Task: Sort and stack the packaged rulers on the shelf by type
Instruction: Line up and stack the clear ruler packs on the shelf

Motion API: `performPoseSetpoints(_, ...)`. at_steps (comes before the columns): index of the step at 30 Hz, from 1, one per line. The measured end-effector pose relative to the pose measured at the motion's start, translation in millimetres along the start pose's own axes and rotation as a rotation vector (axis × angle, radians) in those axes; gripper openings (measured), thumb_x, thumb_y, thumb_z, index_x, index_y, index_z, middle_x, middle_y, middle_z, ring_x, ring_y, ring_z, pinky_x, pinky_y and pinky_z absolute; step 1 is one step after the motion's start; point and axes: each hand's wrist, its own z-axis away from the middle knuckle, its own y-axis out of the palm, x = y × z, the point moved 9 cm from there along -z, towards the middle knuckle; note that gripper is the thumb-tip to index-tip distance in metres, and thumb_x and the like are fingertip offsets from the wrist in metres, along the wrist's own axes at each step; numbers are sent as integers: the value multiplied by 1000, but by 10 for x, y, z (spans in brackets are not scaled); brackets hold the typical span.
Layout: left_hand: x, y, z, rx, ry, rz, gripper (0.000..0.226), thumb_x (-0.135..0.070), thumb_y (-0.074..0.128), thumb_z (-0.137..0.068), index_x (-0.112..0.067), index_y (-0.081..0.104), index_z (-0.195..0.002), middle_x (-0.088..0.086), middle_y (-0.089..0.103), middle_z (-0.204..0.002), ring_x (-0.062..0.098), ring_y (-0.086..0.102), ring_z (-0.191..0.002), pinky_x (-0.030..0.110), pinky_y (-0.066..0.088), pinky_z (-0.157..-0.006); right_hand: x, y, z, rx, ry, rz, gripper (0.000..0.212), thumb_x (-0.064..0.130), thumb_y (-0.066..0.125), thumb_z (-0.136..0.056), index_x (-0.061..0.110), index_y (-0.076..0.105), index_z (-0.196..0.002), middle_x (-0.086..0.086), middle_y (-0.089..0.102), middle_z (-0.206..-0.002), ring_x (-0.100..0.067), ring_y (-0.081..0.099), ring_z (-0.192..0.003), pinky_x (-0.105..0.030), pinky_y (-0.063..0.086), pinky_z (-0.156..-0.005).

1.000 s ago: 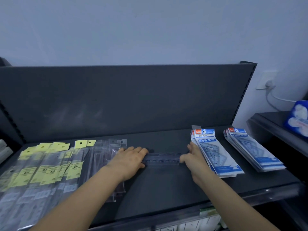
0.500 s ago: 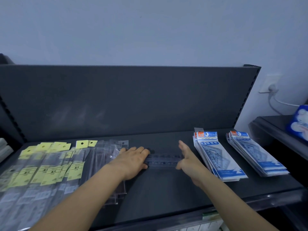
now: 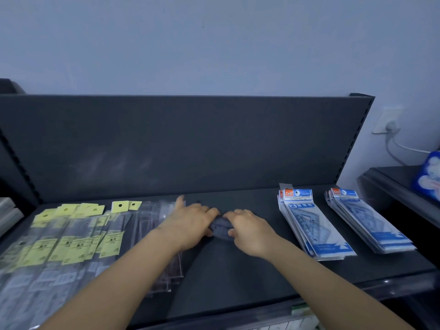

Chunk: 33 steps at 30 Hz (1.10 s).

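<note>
A clear packaged ruler (image 3: 221, 228) lies crosswise on the dark shelf (image 3: 238, 277), mostly covered by my hands. My left hand (image 3: 190, 222) rests on its left part, partly over the clear ruler packs (image 3: 154, 217). My right hand (image 3: 247, 231) presses on its right part, fingers curled at its edge. Only a short bit of the ruler shows between them. Yellow-labelled ruler packs (image 3: 71, 244) are spread at the left. Two stacks of blue-and-white geometric ruler sets (image 3: 312, 225) (image 3: 364, 220) stand at the right.
The shelf's dark back panel (image 3: 181, 144) rises behind. A clear lip (image 3: 357, 296) runs along the front edge. A second shelf with a blue-and-white package (image 3: 428, 175) is at the far right, with a wall socket and cable (image 3: 390, 129) above it.
My right hand has slid left along the ruler toward my left hand. The two hands are now almost touching, and less of the ruler shows.
</note>
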Motion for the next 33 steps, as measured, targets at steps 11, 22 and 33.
performPoseSetpoints(11,278,176,221,-88,-388,837,51,-34,60,-91,-13,48,-136,4,58,-128,18,55,-117,25,41,-100,-382,462,67,79,506,-925,24,13,46,-92,7,55,-113,-11,64,-107,-27,63,-95,-36,55,-78)
performPoseSetpoints(22,-33,416,205,-32,-424,1206,24,-19,68,-85,-25,60,-106,-5,62,-113,20,69,-87,37,60,-68,-350,412,59,95,376,-746,40,37,60,-72,17,66,-105,-9,60,-115,-24,64,-99,-39,53,-90)
performPoseSetpoints(33,-127,411,131,-34,-427,1230,27,-19,74,-80,-22,58,-101,2,60,-105,21,62,-98,42,58,-79,-316,418,182,92,340,-711,38,27,56,-91,22,57,-129,-5,43,-129,-21,45,-123,-31,43,-99)
